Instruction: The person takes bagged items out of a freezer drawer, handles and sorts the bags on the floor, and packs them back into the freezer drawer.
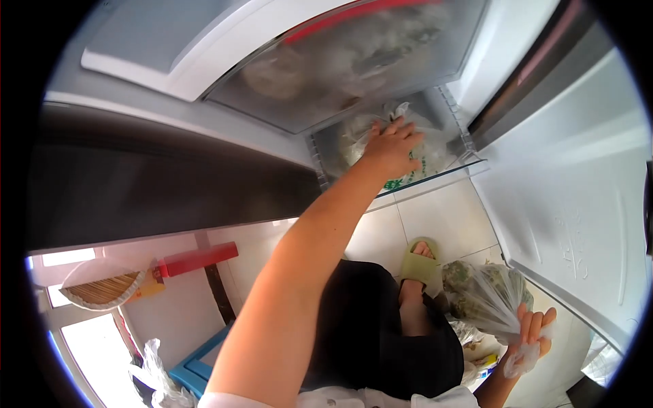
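My left hand [394,151] reaches into the refrigerator and rests on a knotted white plastic bag [354,139] with green print. Its fingers are spread over the top of the bag, not wrapped around it. The bag lies on a glass shelf [435,179], and what is inside it cannot be made out. Low on the right, my right hand [532,334] grips the gathered neck of a clear plastic bag [486,292]. Something mottled green fills this bag, which hangs beside my foot.
Above the shelf sits a translucent drawer [354,61] with bagged contents. The opened refrigerator door [571,170] stands on the right, a dark door panel [170,173] on the left. Behind my left arm are a blue plastic item [201,364], a red box [198,259] and a round basket [105,287].
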Tool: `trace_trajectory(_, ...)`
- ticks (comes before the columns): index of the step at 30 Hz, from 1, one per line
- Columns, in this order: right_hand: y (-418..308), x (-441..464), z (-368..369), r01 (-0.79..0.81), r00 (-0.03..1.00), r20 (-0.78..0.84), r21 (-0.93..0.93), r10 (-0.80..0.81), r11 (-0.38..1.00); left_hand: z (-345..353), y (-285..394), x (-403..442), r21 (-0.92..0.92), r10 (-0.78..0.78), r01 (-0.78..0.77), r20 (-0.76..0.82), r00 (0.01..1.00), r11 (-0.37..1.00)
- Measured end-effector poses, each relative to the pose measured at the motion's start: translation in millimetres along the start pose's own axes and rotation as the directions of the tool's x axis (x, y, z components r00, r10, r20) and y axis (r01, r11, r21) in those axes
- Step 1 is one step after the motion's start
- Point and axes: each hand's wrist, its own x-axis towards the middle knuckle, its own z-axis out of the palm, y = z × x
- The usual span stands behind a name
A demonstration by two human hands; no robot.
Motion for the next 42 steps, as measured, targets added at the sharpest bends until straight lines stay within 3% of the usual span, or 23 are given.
trace_trajectory(7, -8, -2, 9, 0.014, 0.999, -0.042, -0.012, -0.014, 1.0, -2, -5, -4, 0.042, 0.072, -0.072, -0.009, 0.997, 0.997)
trace_trajectory(10, -19, 1, 21, 0.051, 0.999, -0.012, -0.058, -0.052, 0.997, -21, 0, -17, -0.296, -0.005, -0.085, -0.291, 0.957, 0.951)
trace_trajectory(12, -22, 5, 33, 0.061, 0.998, 0.0, -0.055, -0.061, 0.997, -62, 27, -60, -0.38, -0.025, -0.15, -0.419, 0.907, 0.913)
trace_trajectory(14, -24, 8, 48, 0.062, 0.998, 0.006, -0.023, -0.062, 0.998, -88, 63, -123, -0.454, 0.003, -0.204, -0.405, 0.914, 0.867)
trace_trajectory(16, -26, 8, 67, 0.067, 0.998, -0.017, -0.07, -0.068, 0.995, -117, 95, -183, -0.633, 0.077, -0.137, -0.121, 0.99, 0.762)
trace_trajectory(18, -26, 10, 79, 0.074, 0.997, -0.002, -0.077, -0.075, 0.994, -130, 113, -221, -0.742, 0.189, -0.172, -0.061, 0.98, 0.648)
trace_trajectory(20, -28, 10, 83, 0.089, 0.995, 0.044, -0.04, -0.088, 0.995, -137, 124, -241, -0.8, 0.174, -0.272, -0.211, 0.962, 0.535)
trace_trajectory(24, -25, 28, 106, 0.13, 0.982, 0.153, -0.098, -0.114, 0.987, -162, 151, -247, -0.943, 0.051, -0.245, -0.24, 0.969, 0.226)
trace_trajectory(26, -18, 40, 132, 0.2, 0.961, 0.23, -0.187, -0.155, 0.962, -159, 168, -240, -0.984, -0.158, -0.161, -0.173, 0.972, 0.082)
trace_trajectory(27, -23, 47, 125, 0.155, 0.977, 0.17, -0.126, -0.133, 0.98, -158, 176, -235, -0.995, -0.279, -0.096, -0.095, 0.955, 0.013)
trace_trajectory(28, -27, 55, 132, 0.095, 0.97, 0.228, -0.034, -0.085, 0.995, -156, 183, -232, -0.997, -0.391, -0.037, -0.008, 0.921, -0.067)
trace_trajectory(30, -28, 82, 151, -0.05, 0.936, 0.352, 0.136, -0.002, 0.989, -152, 191, -233, -0.976, -0.432, -0.014, 0.082, 0.898, -0.215)
trace_trajectory(31, -21, 89, 167, 0.209, 0.91, 0.392, -0.164, -0.131, 0.964, -154, 193, -235, -0.968, -0.461, -0.016, 0.104, 0.882, -0.249)
trace_trajectory(32, -9, 93, 188, 0.45, 0.853, 0.466, -0.426, -0.236, 0.785, -154, 197, -237, -0.96, -0.486, -0.019, 0.125, 0.865, -0.281)
trace_trajectory(33, -7, 105, 194, 0.38, 0.881, 0.424, -0.372, -0.209, 0.847, -141, 200, -232, -0.979, -0.503, -0.006, 0.101, 0.859, -0.206)
trace_trajectory(34, -6, 118, 201, 0.309, 0.907, 0.381, -0.309, -0.181, 0.899, -141, 196, -228, -0.919, -0.469, -0.092, 0.108, 0.877, -0.384)
trace_trajectory(36, -2, 140, 210, -0.06, 0.928, 0.373, 0.1, 0.018, 0.993, -143, 178, -214, -0.684, -0.392, -0.216, 0.11, 0.913, -0.697)
trace_trajectory(37, 8, 150, 219, -0.076, 0.909, 0.414, 0.077, 0.038, 0.994, -144, 165, -208, -0.574, -0.346, -0.25, 0.061, 0.936, -0.78)
trace_trajectory(39, 26, 173, 232, -0.152, 0.888, 0.447, 0.054, 0.112, 0.987, -142, 139, -194, -0.597, -0.305, -0.166, 0.138, 0.942, -0.785)
trace_trajectory(41, 52, 183, 243, -0.13, 0.953, 0.271, -0.041, 0.136, 0.991, -140, 125, -183, -0.579, -0.271, -0.1, 0.216, 0.938, -0.809)
trace_trajectory(42, 65, 190, 242, -0.12, 0.95, 0.281, -0.077, 0.137, 0.99, -132, 123, -176, -0.552, -0.272, -0.101, 0.238, 0.932, -0.828)
